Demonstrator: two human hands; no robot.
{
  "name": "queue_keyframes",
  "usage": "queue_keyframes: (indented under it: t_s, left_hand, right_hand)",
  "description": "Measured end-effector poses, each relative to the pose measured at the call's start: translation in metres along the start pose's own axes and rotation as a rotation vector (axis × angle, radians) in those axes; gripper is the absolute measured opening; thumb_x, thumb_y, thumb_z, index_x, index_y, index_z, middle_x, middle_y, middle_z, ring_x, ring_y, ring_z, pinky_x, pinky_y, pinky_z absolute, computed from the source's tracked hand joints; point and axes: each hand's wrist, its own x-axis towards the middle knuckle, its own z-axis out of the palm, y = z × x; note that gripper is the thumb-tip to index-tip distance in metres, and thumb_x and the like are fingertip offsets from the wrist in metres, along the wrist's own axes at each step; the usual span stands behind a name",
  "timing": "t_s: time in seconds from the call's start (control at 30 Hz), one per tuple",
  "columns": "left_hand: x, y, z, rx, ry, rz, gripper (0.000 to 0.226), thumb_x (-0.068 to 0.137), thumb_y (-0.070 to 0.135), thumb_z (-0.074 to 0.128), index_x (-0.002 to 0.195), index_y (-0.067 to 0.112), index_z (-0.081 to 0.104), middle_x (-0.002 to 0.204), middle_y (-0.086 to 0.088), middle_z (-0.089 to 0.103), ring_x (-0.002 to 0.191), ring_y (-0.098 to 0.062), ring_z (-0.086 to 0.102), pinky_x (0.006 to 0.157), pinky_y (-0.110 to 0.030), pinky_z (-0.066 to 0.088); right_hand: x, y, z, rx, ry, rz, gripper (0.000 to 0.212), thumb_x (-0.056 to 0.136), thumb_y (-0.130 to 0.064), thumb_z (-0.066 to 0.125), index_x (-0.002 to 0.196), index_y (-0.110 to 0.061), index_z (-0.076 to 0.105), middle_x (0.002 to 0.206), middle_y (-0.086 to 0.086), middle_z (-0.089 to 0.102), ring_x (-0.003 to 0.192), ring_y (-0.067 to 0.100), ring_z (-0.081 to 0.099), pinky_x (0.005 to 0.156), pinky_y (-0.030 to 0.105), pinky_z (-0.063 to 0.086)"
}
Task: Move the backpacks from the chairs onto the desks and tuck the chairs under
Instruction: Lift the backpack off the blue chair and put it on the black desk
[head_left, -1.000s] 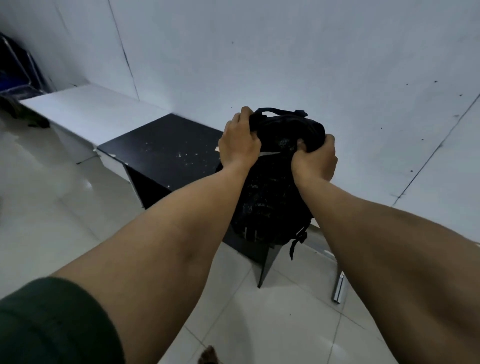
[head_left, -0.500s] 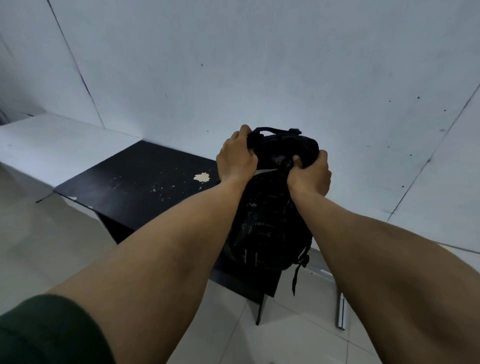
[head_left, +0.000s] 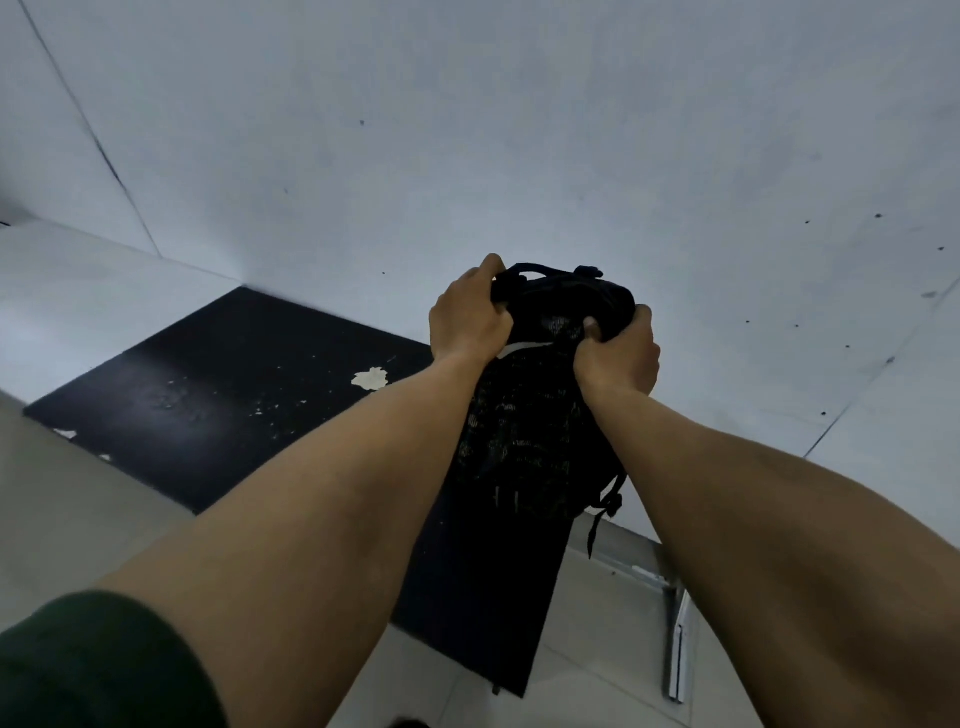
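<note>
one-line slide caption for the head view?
Both hands, left and right, grip a black backpack over the black desk.

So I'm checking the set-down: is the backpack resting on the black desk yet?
Cannot tell. In the head view the backpack hides its own base against the black desk.

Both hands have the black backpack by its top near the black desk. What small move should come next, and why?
Probably lower it onto the black desk. The left hand and right hand both grip the top of the black backpack, which hangs over the desk's right end, and the desktop beside it looks free.
</note>
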Motion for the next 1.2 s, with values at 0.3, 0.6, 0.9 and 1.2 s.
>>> queue_keyframes:
  t_s: [0.3,0.6,0.9,1.2]
  left_hand:
    - [0.084,-0.020,0.046,-0.052,-0.067,0.109,0.032,0.071,0.007,0.047,0.098,0.024,0.049,0.079,0.004,0.058,0.070,-0.020,0.052,0.057,-0.030,0.035]
    - [0.151,-0.039,0.091,-0.063,-0.177,0.190,0.036,0.068,0.008,0.049,0.100,0.024,0.051,0.078,0.004,0.059,0.071,-0.020,0.051,0.058,-0.030,0.035]
    - [0.197,-0.039,0.157,-0.091,-0.206,0.166,0.036,0.072,0.007,0.050,0.105,0.023,0.053,0.085,0.003,0.061,0.075,-0.019,0.053,0.060,-0.030,0.037]
    - [0.228,-0.050,0.192,-0.121,-0.222,0.081,0.034,0.080,0.012,0.060,0.111,0.019,0.047,0.078,0.005,0.054,0.069,-0.017,0.054,0.056,-0.030,0.035]
  right_hand:
    - [0.069,-0.008,0.048,-0.045,0.084,0.075,0.031,0.095,-0.032,0.059,0.117,-0.014,0.048,0.088,-0.002,0.052,0.081,0.023,0.052,0.073,0.033,0.041]
    - [0.120,-0.004,0.090,-0.100,0.134,0.179,0.032,0.095,-0.031,0.060,0.118,-0.012,0.048,0.096,0.004,0.057,0.085,0.026,0.055,0.074,0.033,0.042]
    - [0.189,0.019,0.115,-0.161,0.083,0.224,0.034,0.094,-0.031,0.059,0.119,-0.012,0.047,0.102,0.008,0.061,0.096,0.030,0.062,0.079,0.037,0.049]
    - [0.231,0.033,0.135,-0.186,0.019,0.209,0.037,0.095,-0.029,0.059,0.125,-0.012,0.046,0.108,0.007,0.061,0.089,0.023,0.056,0.075,0.033,0.043]
